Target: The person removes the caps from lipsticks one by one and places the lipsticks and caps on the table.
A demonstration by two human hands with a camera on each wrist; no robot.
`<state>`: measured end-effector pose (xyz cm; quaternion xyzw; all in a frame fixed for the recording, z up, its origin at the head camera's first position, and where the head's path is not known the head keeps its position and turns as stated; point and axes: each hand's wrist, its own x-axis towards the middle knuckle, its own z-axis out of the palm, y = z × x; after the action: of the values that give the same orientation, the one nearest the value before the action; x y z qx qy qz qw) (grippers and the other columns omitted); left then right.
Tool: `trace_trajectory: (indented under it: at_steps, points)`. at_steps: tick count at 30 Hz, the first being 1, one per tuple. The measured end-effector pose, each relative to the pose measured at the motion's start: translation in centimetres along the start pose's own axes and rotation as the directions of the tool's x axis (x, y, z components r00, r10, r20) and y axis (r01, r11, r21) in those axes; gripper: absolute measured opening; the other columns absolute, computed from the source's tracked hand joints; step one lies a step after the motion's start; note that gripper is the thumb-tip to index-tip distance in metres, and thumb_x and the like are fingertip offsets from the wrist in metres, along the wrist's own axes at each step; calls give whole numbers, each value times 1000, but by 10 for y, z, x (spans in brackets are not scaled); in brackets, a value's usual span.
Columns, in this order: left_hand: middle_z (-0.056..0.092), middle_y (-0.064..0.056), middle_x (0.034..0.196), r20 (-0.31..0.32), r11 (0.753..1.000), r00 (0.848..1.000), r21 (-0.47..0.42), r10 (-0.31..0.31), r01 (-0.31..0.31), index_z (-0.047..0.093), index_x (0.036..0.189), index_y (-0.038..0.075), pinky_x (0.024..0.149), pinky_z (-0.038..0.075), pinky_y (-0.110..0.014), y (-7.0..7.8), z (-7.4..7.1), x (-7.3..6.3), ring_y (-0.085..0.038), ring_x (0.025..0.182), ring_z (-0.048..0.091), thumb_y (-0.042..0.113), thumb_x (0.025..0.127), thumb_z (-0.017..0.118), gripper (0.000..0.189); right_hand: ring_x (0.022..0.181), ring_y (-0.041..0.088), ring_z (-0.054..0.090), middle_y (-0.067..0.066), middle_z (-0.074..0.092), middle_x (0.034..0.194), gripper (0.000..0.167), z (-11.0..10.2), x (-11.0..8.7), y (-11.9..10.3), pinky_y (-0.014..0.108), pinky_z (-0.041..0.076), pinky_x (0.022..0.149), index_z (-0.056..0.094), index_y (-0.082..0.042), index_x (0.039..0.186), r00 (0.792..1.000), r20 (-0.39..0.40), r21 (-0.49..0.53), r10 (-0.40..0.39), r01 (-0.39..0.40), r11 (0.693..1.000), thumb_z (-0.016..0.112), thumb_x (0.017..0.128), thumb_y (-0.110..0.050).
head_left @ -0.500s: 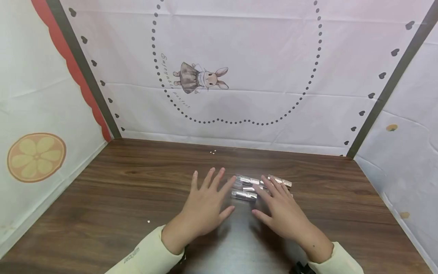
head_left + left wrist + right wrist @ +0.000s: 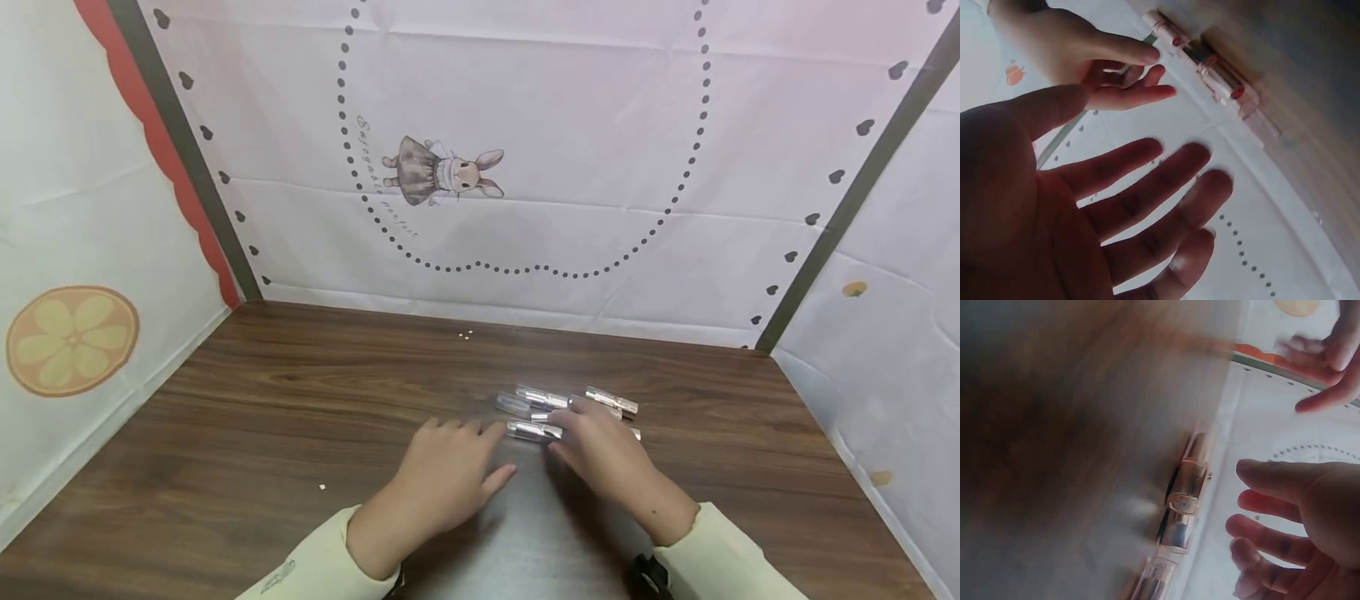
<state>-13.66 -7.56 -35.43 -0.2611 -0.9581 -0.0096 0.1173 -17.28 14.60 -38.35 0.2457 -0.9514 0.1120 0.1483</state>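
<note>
Several lipstick tubes (image 2: 534,431) with shiny metallic bodies and clear caps lie in a loose group on the wooden table. In the left wrist view, lipstick tubes (image 2: 1221,78) show a rosy metallic tint. My left hand (image 2: 442,479) hovers just left of the group, fingers loosely bent and holding nothing. Over the right part of the group is my right hand (image 2: 607,450), hiding some tubes; its fingers curve loosely. Seen from the right wrist, the fingers (image 2: 1272,540) stand apart from the tubes (image 2: 1188,481), with nothing in them.
Tiny white bits (image 2: 467,335) lie near the table's back edge, and another white bit (image 2: 322,487) lies at the left. A printed cloth (image 2: 570,150) forms the back wall, with cloth walls on both sides of the wooden table (image 2: 247,400).
Both hands have gone from spread, straight fingers to loosely bent ones. The fingertips have drawn back toward the body, uncovering more of the tubes. The tubes stay about where they were.
</note>
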Motion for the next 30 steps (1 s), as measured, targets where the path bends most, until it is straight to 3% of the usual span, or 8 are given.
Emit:
trace_trajectory:
  at_steps: [5,11,22,30]
  points:
    - [73,0,81,-18,999,1000,33,15,-14,68,118,17,55,47,-35,1,-7,-6,-20,67,70,53,92,63,45,71,15,60,-2,62,80,22,7,10,-2,32,50,62,76,-14,94,1000,27,-18,12,-11,1000,87,76,-18]
    - [64,3,64,-58,998,998,47,35,-33,67,106,18,46,35,-29,5,-10,-13,-16,52,60,54,90,65,39,70,14,60,-2,63,79,18,13,13,-5,32,50,59,76,-15,89,998,64,-45,19,-16,999,87,75,-19]
    - [64,4,65,-63,999,997,31,33,-31,67,111,20,46,34,-30,9,-7,-14,-17,50,57,54,90,66,40,64,13,56,-3,60,73,22,17,16,-5,31,45,57,66,-15,76,999,43,-42,-25,27,999,87,72,-12]
    - [67,6,70,-114,999,992,17,53,-52,67,110,22,46,34,-30,11,-13,-15,-17,52,60,53,91,64,37,60,9,50,-6,58,68,29,16,21,-9,26,40,52,58,-14,78,992,114,21,-49,47,999,86,73,-9]
